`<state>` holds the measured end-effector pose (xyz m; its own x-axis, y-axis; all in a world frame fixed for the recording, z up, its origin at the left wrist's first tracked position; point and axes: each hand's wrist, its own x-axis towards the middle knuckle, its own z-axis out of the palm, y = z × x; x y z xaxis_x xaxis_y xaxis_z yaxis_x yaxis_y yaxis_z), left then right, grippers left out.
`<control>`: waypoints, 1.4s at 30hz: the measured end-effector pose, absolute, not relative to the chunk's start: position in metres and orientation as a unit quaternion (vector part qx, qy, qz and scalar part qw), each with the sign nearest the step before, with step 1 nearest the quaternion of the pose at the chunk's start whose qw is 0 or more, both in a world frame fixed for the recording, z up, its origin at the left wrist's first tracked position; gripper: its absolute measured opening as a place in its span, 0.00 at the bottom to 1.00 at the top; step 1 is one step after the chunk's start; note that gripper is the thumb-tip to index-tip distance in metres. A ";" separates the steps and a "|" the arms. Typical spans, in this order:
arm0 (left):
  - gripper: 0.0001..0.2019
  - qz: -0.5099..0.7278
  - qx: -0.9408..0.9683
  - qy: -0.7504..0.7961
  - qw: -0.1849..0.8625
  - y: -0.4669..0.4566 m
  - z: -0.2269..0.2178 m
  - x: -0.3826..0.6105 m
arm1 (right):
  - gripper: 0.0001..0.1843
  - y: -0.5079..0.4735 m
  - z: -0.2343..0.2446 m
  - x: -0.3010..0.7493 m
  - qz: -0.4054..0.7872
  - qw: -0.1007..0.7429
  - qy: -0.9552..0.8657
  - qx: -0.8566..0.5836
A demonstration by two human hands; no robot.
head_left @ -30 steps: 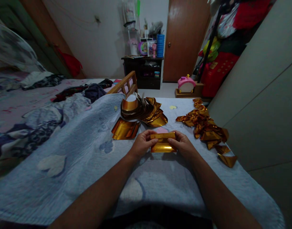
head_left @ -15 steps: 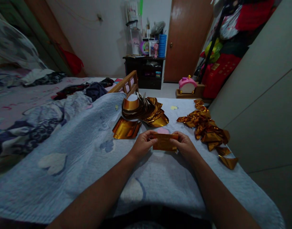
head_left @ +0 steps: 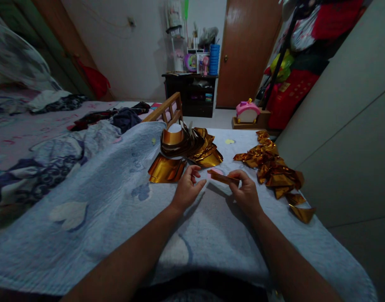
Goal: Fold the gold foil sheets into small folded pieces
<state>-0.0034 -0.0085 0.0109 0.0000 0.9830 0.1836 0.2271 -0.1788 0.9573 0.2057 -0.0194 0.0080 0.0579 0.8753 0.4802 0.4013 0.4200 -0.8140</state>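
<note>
Between finger and thumb, my right hand point(head_left: 245, 191) pinches one end of a folded piece of gold foil paper point(head_left: 223, 178), turned so that it shows nearly edge-on. My left hand point(head_left: 189, 188) is apart from it, fingers loosely curled and thumb spread, with nothing in the grasp. Beyond my left hand lie several flat gold foil sheets point(head_left: 166, 168). Just behind them a thick curved stack of gold foil sheets point(head_left: 192, 147) fans out. To the right of my right hand, folded gold foil pieces point(head_left: 276, 167) lie in a crumpled heap.
A pale blue quilt point(head_left: 117, 235) with heart shapes covers the surface under my hands. A wooden rail point(head_left: 164, 110) stands at its far left corner. On the right rises a pale cabinet wall point(head_left: 346, 138). A pink toy point(head_left: 247, 112) sits beyond the far edge.
My left hand has let go of the foil paper and drawn slightly left. My right hand keeps hold, and the paper has turned from facing me to nearly edge-on.
</note>
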 end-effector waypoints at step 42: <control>0.10 0.330 0.711 0.540 0.306 -0.010 0.006 -0.003 | 0.12 -0.038 0.009 0.187 0.147 0.234 -0.870 -0.409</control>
